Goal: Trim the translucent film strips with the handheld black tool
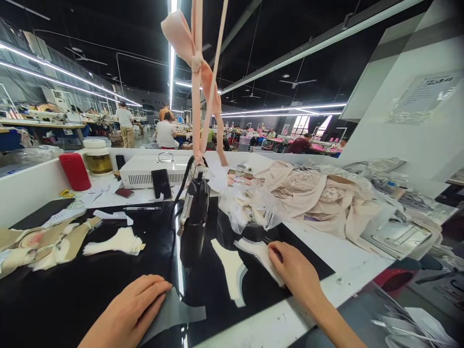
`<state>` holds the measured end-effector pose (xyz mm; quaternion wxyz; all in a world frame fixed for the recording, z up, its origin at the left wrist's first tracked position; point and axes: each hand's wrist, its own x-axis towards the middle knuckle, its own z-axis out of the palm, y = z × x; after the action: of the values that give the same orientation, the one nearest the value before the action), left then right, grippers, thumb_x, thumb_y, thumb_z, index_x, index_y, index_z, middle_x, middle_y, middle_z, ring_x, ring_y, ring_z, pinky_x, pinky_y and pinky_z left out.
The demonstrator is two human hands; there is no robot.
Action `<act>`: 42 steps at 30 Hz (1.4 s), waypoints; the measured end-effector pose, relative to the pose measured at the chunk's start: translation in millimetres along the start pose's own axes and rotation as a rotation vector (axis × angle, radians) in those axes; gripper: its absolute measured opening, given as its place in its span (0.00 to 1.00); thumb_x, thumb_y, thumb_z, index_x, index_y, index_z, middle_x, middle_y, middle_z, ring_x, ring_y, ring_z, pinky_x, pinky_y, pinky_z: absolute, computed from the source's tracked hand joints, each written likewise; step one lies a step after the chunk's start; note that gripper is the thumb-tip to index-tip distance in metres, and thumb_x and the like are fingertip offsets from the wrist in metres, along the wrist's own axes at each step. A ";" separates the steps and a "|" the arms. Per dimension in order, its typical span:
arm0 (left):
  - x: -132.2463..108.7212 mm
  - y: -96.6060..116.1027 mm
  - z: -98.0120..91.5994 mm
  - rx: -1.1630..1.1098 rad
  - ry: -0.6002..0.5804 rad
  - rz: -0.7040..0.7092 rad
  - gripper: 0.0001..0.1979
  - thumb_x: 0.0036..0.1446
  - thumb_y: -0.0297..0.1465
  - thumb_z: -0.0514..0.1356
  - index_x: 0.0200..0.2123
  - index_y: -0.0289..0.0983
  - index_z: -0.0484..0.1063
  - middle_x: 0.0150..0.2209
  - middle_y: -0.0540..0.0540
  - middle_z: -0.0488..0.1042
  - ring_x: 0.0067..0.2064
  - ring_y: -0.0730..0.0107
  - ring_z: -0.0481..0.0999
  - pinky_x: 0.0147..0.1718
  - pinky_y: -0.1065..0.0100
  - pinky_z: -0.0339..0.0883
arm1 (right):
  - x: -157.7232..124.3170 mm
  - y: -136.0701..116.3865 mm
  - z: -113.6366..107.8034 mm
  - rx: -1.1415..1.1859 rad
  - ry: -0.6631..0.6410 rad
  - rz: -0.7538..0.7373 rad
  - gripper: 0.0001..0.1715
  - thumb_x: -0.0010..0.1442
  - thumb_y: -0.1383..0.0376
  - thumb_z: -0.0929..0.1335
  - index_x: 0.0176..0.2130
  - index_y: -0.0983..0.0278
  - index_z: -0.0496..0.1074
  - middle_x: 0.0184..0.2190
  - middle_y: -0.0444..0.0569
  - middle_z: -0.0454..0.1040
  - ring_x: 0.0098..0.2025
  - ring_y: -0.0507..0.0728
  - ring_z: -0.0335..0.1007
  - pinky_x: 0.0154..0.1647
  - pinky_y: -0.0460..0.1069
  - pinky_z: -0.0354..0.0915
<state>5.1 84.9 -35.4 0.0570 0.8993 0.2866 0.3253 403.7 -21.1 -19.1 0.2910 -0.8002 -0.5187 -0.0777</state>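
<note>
My left hand (pixel 132 307) lies with fingers stretched out on a translucent grey cut piece (pixel 181 316) at the front of the black mat (pixel 119 290). At the right, my right hand (pixel 295 268) has its fingers curled onto the edge of a white cut piece (pixel 255 249), thumb and forefinger close together. Between the hands rests a cream cut piece (pixel 230 270) with a grey layer showing along its edge. A black corded handheld tool (pixel 195 208) hangs above the mat from peach fabric straps (pixel 196 96). Several cream pieces lie stacked (pixel 116 242) to the left.
Beige fabric (pixel 319 193) is heaped at the right, beside a clear plastic bag (pixel 250 205) of pieces. Behind the mat stand a white vented box (pixel 145 169), a phone (pixel 161 183), a red cone (pixel 75 171) and a jar (pixel 97 159). Brown-and-cream pieces (pixel 50 241) lie left.
</note>
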 end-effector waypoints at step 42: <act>14.4 88.0 -26.2 -0.885 -0.251 -0.571 0.09 0.67 0.32 0.56 0.45 0.37 0.74 0.39 0.45 0.81 0.42 0.64 0.81 0.45 0.66 0.72 | -71.6 -151.2 -8.2 0.717 -0.650 -0.123 0.15 0.62 0.54 0.67 0.31 0.57 0.80 0.25 0.42 0.73 0.27 0.53 0.64 0.29 0.47 0.56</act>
<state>40.0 17.7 18.5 0.5504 0.7077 0.3462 0.2764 240.7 -37.5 15.4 0.3661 -0.6003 -0.6229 0.3428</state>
